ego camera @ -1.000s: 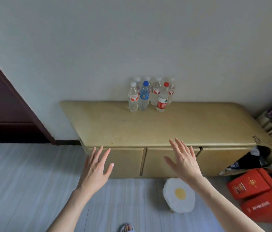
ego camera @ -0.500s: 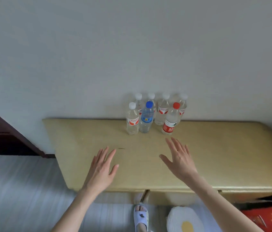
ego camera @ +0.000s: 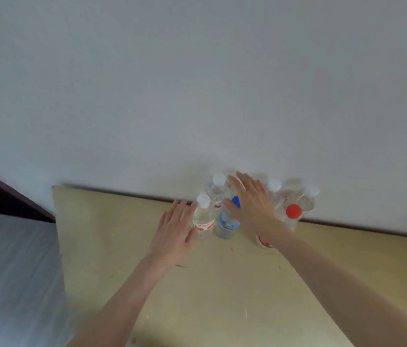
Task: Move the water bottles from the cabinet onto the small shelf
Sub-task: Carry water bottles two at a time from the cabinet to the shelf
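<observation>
We take the blue-capped bottle (ego camera: 225, 222) as our marker; it stands upright on the yellowish cabinet top (ego camera: 222, 291), in a cluster of bottles close against the white wall (ego camera: 197, 83). Far to its left we see a dark door frame (ego camera: 2, 199) and grey floor (ego camera: 9, 271). Nearer on the left, our left hand (ego camera: 175, 229) lies flat and spread, gripping nothing, its thumb just beside a white-capped bottle (ego camera: 203, 217) that stands next to the marker. Behind that one stands another white-capped bottle (ego camera: 217, 190). Our right hand (ego camera: 252, 206) reaches over the marker, fingers splayed and unclenched, partly hiding its cap. To the marker's right stands a red-capped bottle (ego camera: 293, 214), with two blurred white-capped ones behind it by the wall.
</observation>
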{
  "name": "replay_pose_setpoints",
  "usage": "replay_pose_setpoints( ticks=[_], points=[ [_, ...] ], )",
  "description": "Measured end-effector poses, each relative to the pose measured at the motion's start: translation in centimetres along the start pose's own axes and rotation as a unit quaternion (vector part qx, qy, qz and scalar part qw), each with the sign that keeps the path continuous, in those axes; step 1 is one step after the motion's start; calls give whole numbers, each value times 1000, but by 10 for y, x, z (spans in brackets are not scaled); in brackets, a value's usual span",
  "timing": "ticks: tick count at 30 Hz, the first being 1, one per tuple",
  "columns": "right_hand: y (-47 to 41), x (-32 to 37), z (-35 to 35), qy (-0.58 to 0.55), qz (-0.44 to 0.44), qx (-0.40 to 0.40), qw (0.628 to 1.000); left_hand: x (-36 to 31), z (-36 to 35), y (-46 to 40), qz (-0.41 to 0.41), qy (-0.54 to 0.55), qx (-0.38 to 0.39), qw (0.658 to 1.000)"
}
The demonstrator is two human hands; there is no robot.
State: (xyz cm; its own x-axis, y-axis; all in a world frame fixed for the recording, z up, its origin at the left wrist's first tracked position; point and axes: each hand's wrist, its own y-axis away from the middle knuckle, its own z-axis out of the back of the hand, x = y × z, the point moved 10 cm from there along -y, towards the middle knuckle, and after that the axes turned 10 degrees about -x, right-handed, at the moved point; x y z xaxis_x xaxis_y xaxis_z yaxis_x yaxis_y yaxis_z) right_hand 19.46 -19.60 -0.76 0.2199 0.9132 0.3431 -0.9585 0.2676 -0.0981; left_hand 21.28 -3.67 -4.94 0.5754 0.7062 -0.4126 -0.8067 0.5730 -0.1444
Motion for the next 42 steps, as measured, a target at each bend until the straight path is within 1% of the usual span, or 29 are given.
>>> replay_pose_setpoints(
  ticks=[2,4,6,9,11,13,15,18,21,23,24,26,28,30,33,35,37,39,42],
  points=[
    [-20,1,-4,4,-5,14,1000,-5,-7,-17,-16,3,-1,1000],
    [-35,2,-10,30,-1,27,999,-11,-14,-29,-33,7,7,999],
    [-46,3,-18,58,6,37,998,-10,-20,-36,-30,22,28,999],
    [-56,9,-29,80,25,48,995,-5,-20,-41,-9,58,36,998],
    [-60,12,-34,60,27,58,996,-1,-15,-43,8,92,32,995],
    [-61,13,-37,25,4,67,997,0,-9,-46,11,115,17,993],
    [-62,15,-41,28,0,74,997,3,-3,-45,22,129,5,991],
    [-65,22,-46,53,17,79,995,19,-2,-37,56,181,6,982],
    [-68,33,-48,81,34,78,993,55,0,-24,143,254,4,957],
    [-65,45,-53,113,49,79,989,82,5,-14,192,267,-12,944],
    [-63,52,-57,127,54,80,987,92,7,-9,201,265,-19,943],
    [-56,65,-65,145,56,85,984,102,15,-3,186,261,-30,947],
    [-47,72,-66,153,34,84,984,106,23,-2,153,255,-32,954],
    [-36,73,-60,127,-16,73,989,112,33,0,136,252,-29,958],
    [-6,75,-46,21,-111,20,993,133,54,11,148,279,-52,947],
    [22,77,-38,-62,-182,-34,981,144,65,21,155,314,-63,935],
    [53,79,-32,-111,-230,-78,964,145,69,31,147,340,-48,928],
    [81,84,-27,-117,-235,-97,960,140,72,40,128,357,-34,925],
    [124,94,-16,-120,-212,-122,962,126,72,52,106,381,-18,918]
  ],
)
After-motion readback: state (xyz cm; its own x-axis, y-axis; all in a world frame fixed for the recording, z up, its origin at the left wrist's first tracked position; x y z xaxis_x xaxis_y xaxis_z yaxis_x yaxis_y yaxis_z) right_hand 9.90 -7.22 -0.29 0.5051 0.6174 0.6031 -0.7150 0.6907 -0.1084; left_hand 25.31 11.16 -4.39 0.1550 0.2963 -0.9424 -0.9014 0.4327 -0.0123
